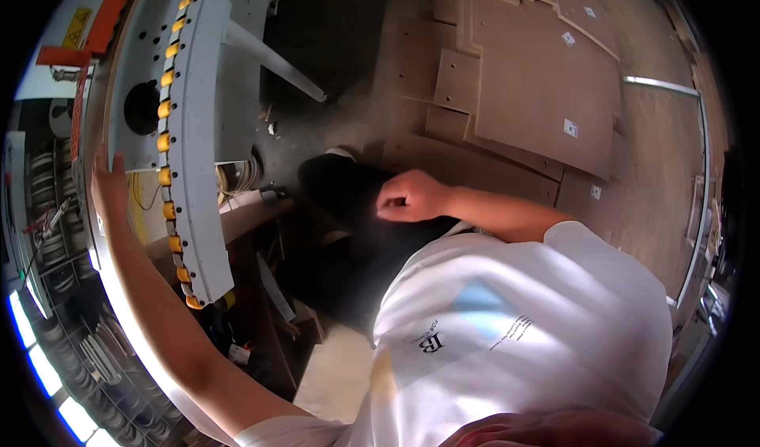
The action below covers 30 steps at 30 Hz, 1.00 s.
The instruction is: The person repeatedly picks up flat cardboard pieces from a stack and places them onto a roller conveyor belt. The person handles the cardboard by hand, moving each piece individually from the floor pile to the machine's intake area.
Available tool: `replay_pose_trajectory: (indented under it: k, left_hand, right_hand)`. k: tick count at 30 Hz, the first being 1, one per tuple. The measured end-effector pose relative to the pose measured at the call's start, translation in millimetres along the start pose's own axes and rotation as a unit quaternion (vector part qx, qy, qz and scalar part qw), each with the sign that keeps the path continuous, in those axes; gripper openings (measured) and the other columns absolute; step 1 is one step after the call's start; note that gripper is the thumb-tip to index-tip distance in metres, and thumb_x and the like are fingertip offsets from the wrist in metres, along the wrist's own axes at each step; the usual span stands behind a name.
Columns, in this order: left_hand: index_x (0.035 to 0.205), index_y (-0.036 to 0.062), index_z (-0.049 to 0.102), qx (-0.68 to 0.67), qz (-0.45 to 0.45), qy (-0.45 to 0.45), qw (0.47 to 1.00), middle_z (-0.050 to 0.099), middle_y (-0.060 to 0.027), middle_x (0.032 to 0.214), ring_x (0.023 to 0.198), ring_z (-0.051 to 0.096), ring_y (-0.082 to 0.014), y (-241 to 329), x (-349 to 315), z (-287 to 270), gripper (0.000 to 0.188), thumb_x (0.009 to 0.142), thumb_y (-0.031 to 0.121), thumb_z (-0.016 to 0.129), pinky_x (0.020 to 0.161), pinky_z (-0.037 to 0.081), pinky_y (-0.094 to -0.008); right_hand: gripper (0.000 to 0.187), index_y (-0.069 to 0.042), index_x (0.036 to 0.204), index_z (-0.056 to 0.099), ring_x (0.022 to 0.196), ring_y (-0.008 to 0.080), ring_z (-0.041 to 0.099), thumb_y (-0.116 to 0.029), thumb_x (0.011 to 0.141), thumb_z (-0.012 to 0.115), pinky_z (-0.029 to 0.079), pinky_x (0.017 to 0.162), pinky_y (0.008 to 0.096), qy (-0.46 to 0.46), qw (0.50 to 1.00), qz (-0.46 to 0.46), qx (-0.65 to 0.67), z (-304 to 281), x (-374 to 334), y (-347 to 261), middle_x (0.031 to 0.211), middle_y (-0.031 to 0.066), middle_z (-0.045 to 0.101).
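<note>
My left hand [109, 187] reaches far forward at the left, along a machine with a row of yellow rollers [165, 109]. Its thumb and fingers lie on either side of the brown edge of a long board [119, 79]; part of the grip is hidden. Bright white glare runs beside my left forearm. In front of my body, above my dark trousers, my right hand [412, 196] is loosely curled into a fist. Nothing shows in it, and it touches none of the things around it.
Flat brown panels with small white labels [546, 83] lie stacked at the right. A grey leg [277, 59] slants out from the machine. Coiled material [240, 176] sits below the machine's frame. Shelves of rolls [49, 182] stand at the far left, near an orange machine part [111, 12].
</note>
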<state>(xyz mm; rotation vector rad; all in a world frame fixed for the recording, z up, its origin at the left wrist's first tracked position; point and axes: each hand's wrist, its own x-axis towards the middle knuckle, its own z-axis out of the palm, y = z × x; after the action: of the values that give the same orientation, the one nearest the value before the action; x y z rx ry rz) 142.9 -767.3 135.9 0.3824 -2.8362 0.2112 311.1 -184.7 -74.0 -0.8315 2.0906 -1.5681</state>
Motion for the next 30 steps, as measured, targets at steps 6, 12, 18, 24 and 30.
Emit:
replay_pose_trajectory:
  k: [6,12,18,24,30]
  left_hand:
    - [0.149,0.0148,0.056,-0.129,0.152,-0.044,0.979,0.058,-0.011,0.151,0.142,0.053,-0.0338,148.5,-113.6,-74.6,0.049,0.104,0.034,0.06,0.117,0.042,-0.0492]
    - [0.138,0.0026,0.064,-0.371,0.273,-0.036,0.887,0.068,-0.015,0.138,0.134,0.06,-0.0349,196.7,-258.9,-82.0,0.045,0.093,0.007,0.068,0.115,0.044,-0.0462]
    - [0.125,-0.002,0.07,-0.544,-0.037,-0.178,0.819,0.074,-0.0123,0.121,0.113,0.07,-0.0212,239.8,-380.6,6.7,0.027,0.099,0.001,0.065,0.098,0.053,-0.0314]
    - [0.126,-0.0016,0.069,-0.647,-0.136,-0.241,0.711,0.072,-0.0053,0.115,0.108,0.067,-0.0135,283.7,-452.6,29.7,0.024,0.104,0.007,0.064,0.092,0.052,-0.0253]
    - [0.124,0.001,0.071,-0.613,-0.109,-0.235,0.747,0.076,-0.0101,0.112,0.101,0.072,-0.0167,290.9,-458.9,10.5,0.027,0.099,0.009,0.068,0.091,0.054,-0.0283]
  right_hand:
    - [0.02,-0.011,0.093,0.076,0.08,0.0272,0.073,-0.03,0.092,0.074,0.057,0.072,0.0376,0.198,0.951,0.218,-0.097,-58.8,-68.7,35.5,0.086,0.0096,0.074]
    - [0.056,-0.014,0.127,0.065,0.113,0.0303,0.066,-0.034,0.079,0.085,0.053,0.095,0.0418,0.157,0.861,0.325,-0.357,-88.3,-184.8,73.6,0.125,0.0107,0.069]
    - [0.081,-0.013,0.133,0.058,0.134,0.0324,0.052,-0.026,0.06,0.093,0.046,0.11,0.0456,0.124,0.838,0.274,-0.455,-68.9,-203.1,74.9,0.148,0.0086,0.054]
    - [0.076,-0.017,0.125,0.059,0.129,0.0339,0.055,-0.024,0.058,0.093,0.048,0.107,0.0457,0.115,0.86,0.27,-0.418,-81.3,-183.1,67.6,0.139,0.0084,0.059]
    - [0.067,-0.015,0.115,0.058,0.128,0.0355,0.056,-0.028,0.061,0.094,0.047,0.108,0.0453,0.23,0.907,0.177,-0.307,-90.2,-115.2,1.4,0.137,0.0096,0.06]
